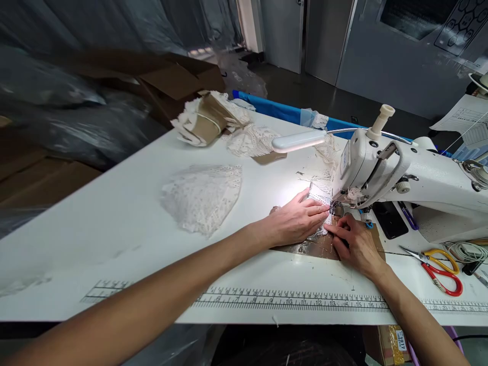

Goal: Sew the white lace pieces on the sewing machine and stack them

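Observation:
My left hand (297, 221) lies flat, fingers stretched out, pressing a small white lace piece (318, 195) onto the bed of the white sewing machine (400, 173). Its fingertips reach the needle area (332, 207). My right hand (356, 244) sits just right of it, fingers curled and pinched on the near edge of the same lace, close to the presser foot. Both hands rest on a shiny metal plate (305, 249) set in the white table (114, 223). The machine's lamp (299, 141) lights the spot.
A heap of white lace (202, 195) lies left of my hands. Bundles of lace wrapped in brown paper (208, 122) sit at the far edge. Red and yellow scissors (438, 264) lie at the right. A printed ruler (290, 301) runs along the front edge. Cardboard boxes (171, 81) stand behind.

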Motion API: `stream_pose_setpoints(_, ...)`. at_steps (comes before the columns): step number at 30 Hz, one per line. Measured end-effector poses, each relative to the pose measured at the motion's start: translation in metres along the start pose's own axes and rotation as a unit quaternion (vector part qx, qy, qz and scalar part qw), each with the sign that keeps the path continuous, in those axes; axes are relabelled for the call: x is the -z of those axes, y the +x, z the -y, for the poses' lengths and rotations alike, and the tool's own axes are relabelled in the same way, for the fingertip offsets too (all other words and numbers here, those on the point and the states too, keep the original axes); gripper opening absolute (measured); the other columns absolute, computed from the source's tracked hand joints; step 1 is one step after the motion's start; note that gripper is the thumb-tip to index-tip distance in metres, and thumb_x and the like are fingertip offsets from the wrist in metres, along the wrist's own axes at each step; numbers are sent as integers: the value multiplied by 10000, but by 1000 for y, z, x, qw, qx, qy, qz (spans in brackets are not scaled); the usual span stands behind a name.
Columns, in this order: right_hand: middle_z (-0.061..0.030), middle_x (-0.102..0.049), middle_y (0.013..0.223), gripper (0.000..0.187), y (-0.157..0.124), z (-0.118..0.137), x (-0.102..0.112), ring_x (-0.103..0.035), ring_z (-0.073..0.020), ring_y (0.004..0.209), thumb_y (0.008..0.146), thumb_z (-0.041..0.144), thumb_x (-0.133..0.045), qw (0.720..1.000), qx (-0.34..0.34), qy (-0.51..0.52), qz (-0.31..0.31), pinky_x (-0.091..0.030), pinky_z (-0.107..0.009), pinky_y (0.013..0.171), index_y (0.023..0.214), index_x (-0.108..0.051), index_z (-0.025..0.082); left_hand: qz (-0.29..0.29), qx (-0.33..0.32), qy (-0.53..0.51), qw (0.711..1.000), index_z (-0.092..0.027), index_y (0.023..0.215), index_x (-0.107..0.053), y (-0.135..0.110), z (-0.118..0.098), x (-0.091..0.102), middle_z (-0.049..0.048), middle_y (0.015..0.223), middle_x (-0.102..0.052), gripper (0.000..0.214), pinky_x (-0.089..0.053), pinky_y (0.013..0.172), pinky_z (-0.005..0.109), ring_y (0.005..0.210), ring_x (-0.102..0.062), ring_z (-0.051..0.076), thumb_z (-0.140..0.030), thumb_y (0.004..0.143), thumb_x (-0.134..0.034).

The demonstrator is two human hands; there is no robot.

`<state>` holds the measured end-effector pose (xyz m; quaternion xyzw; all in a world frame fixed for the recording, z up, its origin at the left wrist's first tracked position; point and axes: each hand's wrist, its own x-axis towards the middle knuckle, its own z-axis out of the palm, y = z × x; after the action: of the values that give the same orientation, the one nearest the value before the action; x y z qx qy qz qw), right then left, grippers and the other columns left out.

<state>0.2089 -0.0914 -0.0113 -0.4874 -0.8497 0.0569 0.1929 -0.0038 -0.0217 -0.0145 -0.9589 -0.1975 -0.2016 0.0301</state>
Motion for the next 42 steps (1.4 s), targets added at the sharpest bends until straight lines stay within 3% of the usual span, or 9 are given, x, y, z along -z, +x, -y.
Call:
stream_pose_setpoints(9, -75, -611, 971, 366, 1, 2, 1, -581, -189, 786, 871, 128, -509, 1000, -6, -10, 20, -505, -287, 655, 1172, -693, 227, 20, 14, 19, 1000, -136, 1157, -634, 2, -4, 1, 117, 1193, -683, 361, -370, 1048, 622, 1064, -620, 247, -228, 1044, -304)
stream_pose_setpoints(16, -104, -630, 1003, 396, 4, 6, 4, -607, -207, 813, 893, 139, -513, 995, -47, -51, 77, -505, -272, 641, 1255, -653, 221, 50, 35, 53, 997, -133, 1143, -633, 5, -3, 0, 118, 1182, -680, 376, -362, 1039, 610, 1037, -615, 244, -218, 1045, -280)
stream_pose_setpoints(25, -143, -630, 1026, 424, 12, 2, -3, -623, -250, 815, 919, 187, -509, 991, -53, -83, 92, -519, -309, 637, 1335, -589, 216, 64, 83, 85, 991, -132, 1035, -627, 12, -2, 0, 117, 1032, -691, 339, -444, 898, 474, 936, -614, 228, -239, 1040, -305)
stream_pose_setpoints(31, -119, -613, 1056, 323, 8, -12, 6, -606, -189, 734, 927, 243, -468, 991, -98, 87, 9, -515, -303, 662, 1181, -662, 195, 13, 99, 104, 990, -142, 1032, -615, 11, -7, 1, 128, 1066, -658, 293, -469, 833, 407, 932, -601, 227, -240, 1023, -339)
stream_pose_setpoints(35, -36, -566, 731, 252, 5, -28, 27, -563, -179, 663, 892, 320, -445, 974, -128, 185, -27, -466, -276, 603, 784, -630, 189, -54, 95, 96, 989, -143, 1075, -607, 8, -2, 17, 125, 1101, -648, 302, -487, 743, 353, 880, -608, 209, -257, 1031, -331)
stream_pose_setpoints(38, -4, -519, 644, 260, 7, -32, 39, -526, -162, 608, 863, 346, -445, 972, -127, 196, 2, -423, -266, 572, 665, -543, 209, -31, 57, 47, 997, -155, 1015, -629, 8, 6, 24, 76, 1052, -671, 311, -484, 681, 292, 785, -614, 151, -234, 1036, -329)
stream_pose_setpoints(42, 5, -532, 616, 204, 14, -28, 41, -507, -154, 563, 856, 299, -449, 961, -168, 210, 66, -372, -250, 513, 773, -605, 198, 22, 7, -32, 999, -157, 944, -672, 14, 12, 17, 55, 998, -691, 293, -503, 725, 269, 844, -643, 149, -251, 1021, -406)
